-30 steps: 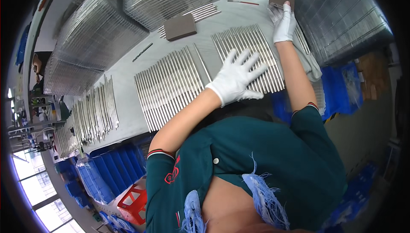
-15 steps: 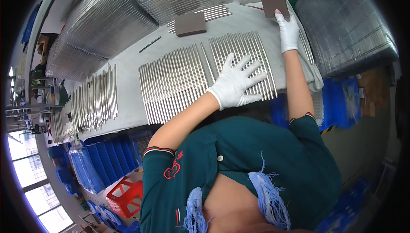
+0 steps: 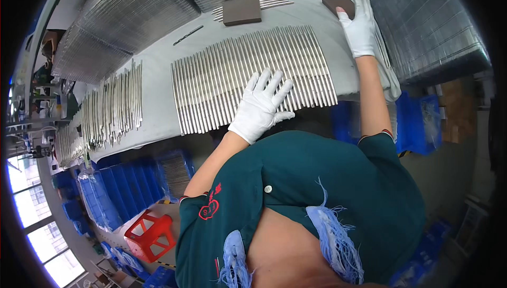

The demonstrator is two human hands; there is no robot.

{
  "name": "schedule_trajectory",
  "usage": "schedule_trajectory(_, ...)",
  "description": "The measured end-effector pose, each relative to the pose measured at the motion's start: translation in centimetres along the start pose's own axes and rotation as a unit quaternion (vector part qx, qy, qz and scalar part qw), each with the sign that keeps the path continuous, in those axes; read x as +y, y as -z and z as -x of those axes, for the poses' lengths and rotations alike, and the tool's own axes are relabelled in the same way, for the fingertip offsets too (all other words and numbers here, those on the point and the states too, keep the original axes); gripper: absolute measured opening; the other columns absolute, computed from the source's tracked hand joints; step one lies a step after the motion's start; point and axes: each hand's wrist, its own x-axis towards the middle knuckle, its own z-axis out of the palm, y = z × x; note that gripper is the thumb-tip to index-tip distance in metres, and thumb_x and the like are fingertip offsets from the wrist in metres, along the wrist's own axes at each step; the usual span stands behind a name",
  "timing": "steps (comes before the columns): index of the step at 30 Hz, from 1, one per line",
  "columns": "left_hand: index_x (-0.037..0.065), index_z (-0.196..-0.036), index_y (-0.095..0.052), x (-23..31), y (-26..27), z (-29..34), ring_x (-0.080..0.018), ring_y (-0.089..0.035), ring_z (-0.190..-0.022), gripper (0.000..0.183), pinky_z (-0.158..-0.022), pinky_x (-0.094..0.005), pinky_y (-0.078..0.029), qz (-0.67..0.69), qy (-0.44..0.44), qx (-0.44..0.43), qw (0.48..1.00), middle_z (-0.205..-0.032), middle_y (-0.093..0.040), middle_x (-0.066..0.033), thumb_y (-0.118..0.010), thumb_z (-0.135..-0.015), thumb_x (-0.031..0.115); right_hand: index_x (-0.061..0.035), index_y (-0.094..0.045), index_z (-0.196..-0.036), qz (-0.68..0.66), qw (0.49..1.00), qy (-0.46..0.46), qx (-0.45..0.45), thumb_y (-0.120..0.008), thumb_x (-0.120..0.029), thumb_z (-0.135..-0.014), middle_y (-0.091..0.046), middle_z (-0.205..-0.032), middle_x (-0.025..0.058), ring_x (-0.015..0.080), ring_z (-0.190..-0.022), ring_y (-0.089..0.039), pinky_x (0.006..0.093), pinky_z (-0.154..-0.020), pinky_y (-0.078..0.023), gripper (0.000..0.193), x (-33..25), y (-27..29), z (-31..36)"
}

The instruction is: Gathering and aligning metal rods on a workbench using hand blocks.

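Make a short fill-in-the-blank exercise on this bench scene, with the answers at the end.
1. The left hand, over the metal rods, wears a glove coloured ____.
2. The right hand holds a block coloured ____.
3. A second block lies to the ____ of the right hand.
4. The stool at lower left is coloured ____.

Missing words: white; brown; left; red.

The gloves (image 3: 257,109) are white. Silver rods (image 3: 248,58) make stripes. The block (image 3: 337,3) at one o'clock is brown. The dark green shirt (image 3: 322,166) has a red heart (image 3: 209,210).
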Motion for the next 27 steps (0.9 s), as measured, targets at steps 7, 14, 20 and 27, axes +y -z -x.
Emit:
schedule_trajectory(7,0.002,-0.138,-0.046,0.6,0.2,-0.3,-0.0388,-0.041,-0.132,0.084,-0.111,-0.0503,-0.031,0.008,0.002,0.018,1.000,-0.140,-0.047,-0.0197,-0.071,-0.075,0.052,-0.0069,-0.046,-0.142,-0.146,0.969,0.067,-0.187,-0.064,-0.043,-0.088,-0.048,-0.143,0.0182,0.0368,-0.135,-0.041,0.0419,-0.113,-0.034,0.067,-6.7,-1.7,0.8)
schedule_trajectory(14,-0.002,-0.137,-0.045,0.8,-0.9,-0.3,-0.0395,-0.040,-0.132,0.088,-0.111,-0.0497,-0.031,0.016,0.025,0.040,0.999,-0.140,-0.046,-0.0213,-0.073,-0.073,0.051,-0.0163,-0.042,-0.147,-0.057,0.894,0.257,-0.363,-0.046,-0.061,-0.093,-0.035,-0.153,0.0122,0.0347,-0.143,-0.028,0.0490,-0.119,-0.019,0.070,-11.7,-3.5,3.5)
schedule_trajectory(20,-0.001,-0.140,-0.044,-3.6,2.7,2.0,-0.0427,-0.038,-0.134,0.089,-0.114,-0.0520,-0.025,-0.016,0.081,0.044,0.996,-0.141,-0.045,-0.0244,-0.066,-0.077,0.059,-0.0143,-0.042,-0.145,-0.028,0.890,0.278,-0.361,-0.044,-0.058,-0.094,-0.036,-0.152,0.0145,0.0354,-0.144,-0.027,0.0481,-0.120,-0.018,0.067,-8.7,-2.3,2.9)
schedule_trajectory(27,0.006,-0.146,-0.040,-15.3,4.4,10.6,-0.0414,-0.033,-0.140,0.083,-0.116,-0.0510,-0.020,-0.176,0.313,0.026,0.933,-0.148,-0.040,-0.0238,-0.056,-0.087,0.062,-0.0151,-0.043,-0.146,0.029,0.894,0.261,-0.362,-0.048,-0.050,-0.095,-0.038,-0.150,0.0142,0.0332,-0.142,-0.029,0.0446,-0.120,-0.019,0.062,-3.6,-0.4,2.6)
